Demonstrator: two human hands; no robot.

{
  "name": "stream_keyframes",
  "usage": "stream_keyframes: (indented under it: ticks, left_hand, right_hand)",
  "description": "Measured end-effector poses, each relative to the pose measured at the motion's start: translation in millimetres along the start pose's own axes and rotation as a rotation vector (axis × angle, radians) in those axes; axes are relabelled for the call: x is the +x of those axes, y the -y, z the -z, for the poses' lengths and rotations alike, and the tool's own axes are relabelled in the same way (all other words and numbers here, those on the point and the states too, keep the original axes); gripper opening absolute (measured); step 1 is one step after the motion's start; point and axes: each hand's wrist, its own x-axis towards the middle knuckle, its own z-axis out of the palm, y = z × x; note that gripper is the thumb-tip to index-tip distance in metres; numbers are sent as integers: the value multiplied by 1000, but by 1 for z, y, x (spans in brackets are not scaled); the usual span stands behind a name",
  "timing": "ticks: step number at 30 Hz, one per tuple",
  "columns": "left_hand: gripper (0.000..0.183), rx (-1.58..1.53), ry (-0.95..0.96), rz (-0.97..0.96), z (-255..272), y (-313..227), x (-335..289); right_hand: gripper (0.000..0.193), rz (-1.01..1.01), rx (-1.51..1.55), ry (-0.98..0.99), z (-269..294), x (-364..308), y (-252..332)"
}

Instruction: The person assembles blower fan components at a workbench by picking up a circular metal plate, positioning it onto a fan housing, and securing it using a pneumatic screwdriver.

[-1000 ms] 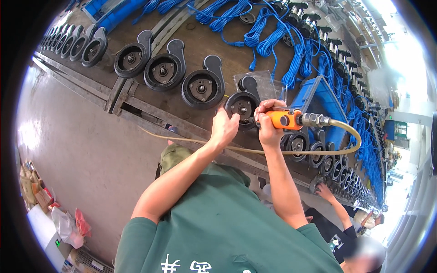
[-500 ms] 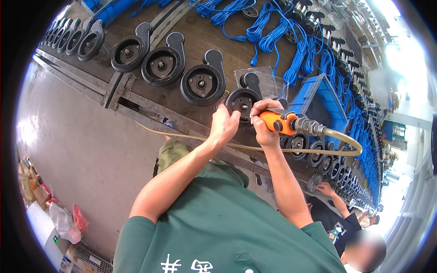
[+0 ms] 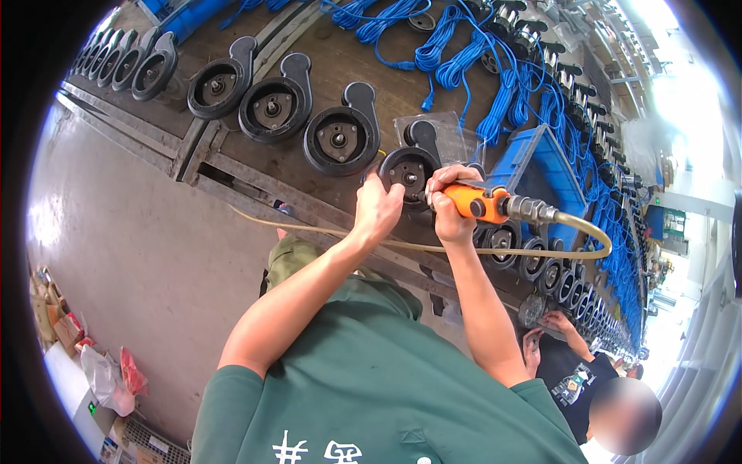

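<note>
A black round housing with a stubby arm lies at the bench's near edge, its metal centre and small shaft facing up. My left hand is closed at the housing's left rim, thumb beside it, the other fingers partly hidden. In my right hand is an orange air tool, gripped around its body with its front end toward the housing's right side. My fingers hide the tool's tip, so contact cannot be made out. A yellowish hose loops from the tool's rear and back under my wrists.
Similar housings line the bench edge on both sides. A clear plastic bag lies behind the held one. At right stands a blue bin; beyond are bundled blue cables. A co-worker's hand is at the bench, lower right.
My hands and the air tool stay almost where they were at the same housing. The view has shifted slightly. At lower right, the co-worker's second hand has come into clearer view.
</note>
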Motion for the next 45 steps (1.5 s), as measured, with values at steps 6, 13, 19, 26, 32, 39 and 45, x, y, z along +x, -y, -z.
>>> stream_keyframes:
  ticks: [6,13,19,26,32,39,45]
  left_hand:
    - [50,0,-29,8,-2,-1,0]
    - [45,31,-77,-18,-6,3,0]
    - [43,34,-127,-67,-7,5,0]
    - [43,19,-105,-52,-6,1,-1]
    - [40,25,-96,-54,-6,-1,-1]
    - [40,26,-146,-88,-7,2,-3]
    - [41,57,-135,-75,-8,6,1]
  right_hand:
    - [27,-48,35,-25,-1,1,6]
    - [26,-26,-16,10,2,1,0]
    - [26,-73,71,-31,1,2,1]
    - [27,-24,-44,1,0,0,-1]
    - [27,-43,35,-21,2,-1,-1]
    - [25,-21,-21,-15,1,-2,-3]
    - [26,0,-82,-15,3,-3,-5]
